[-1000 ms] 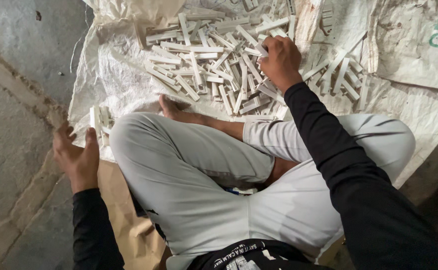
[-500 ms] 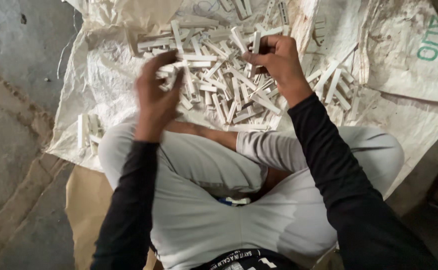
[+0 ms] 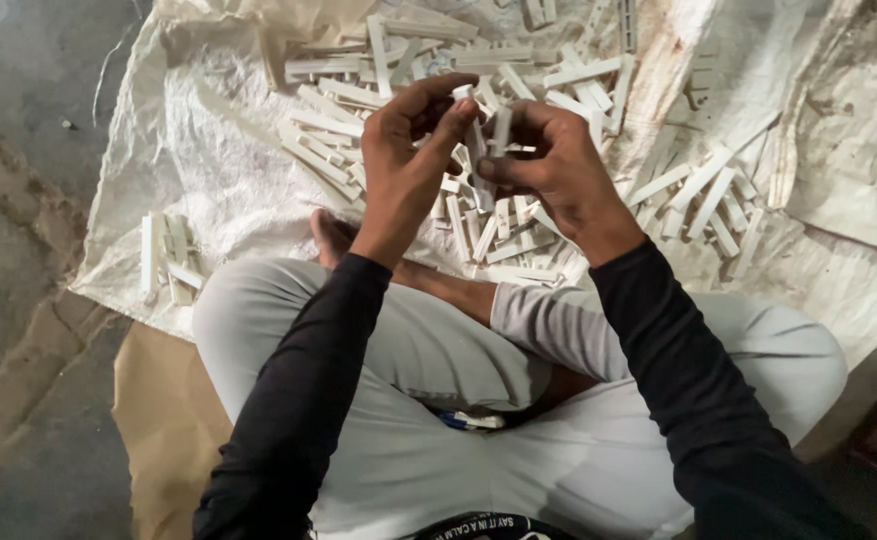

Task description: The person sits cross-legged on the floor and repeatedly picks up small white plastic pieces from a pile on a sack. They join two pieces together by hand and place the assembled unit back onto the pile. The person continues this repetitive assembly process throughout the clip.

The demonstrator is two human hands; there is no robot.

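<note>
1. Left hand (image 3: 408, 165): upper centre of the frame, fingers curled, thumb and forefinger pinched on the upper end of a white plastic strip (image 3: 477, 150).
2. Right hand (image 3: 558, 165): just right of the left hand, fingers clenched round a second, shorter white piece (image 3: 502, 130), with the thumb pressed near the lower part of the strip.
3. The strip stands between the two hands, its long axis nearly upright in the frame, tilted slightly. It lies to the right of the left fingertips and to the left of the right knuckles; both hands touch it, neither clearly nearer.
4. Pile of like white strips (image 3: 458, 70): behind and below the hands, on a pale woven sack (image 3: 228, 170).
5. Small sorted group of strips (image 3: 166, 258): at left, on the sack's edge.
6. Further strips (image 3: 703, 195): at right, well apart from the hands.
</note>
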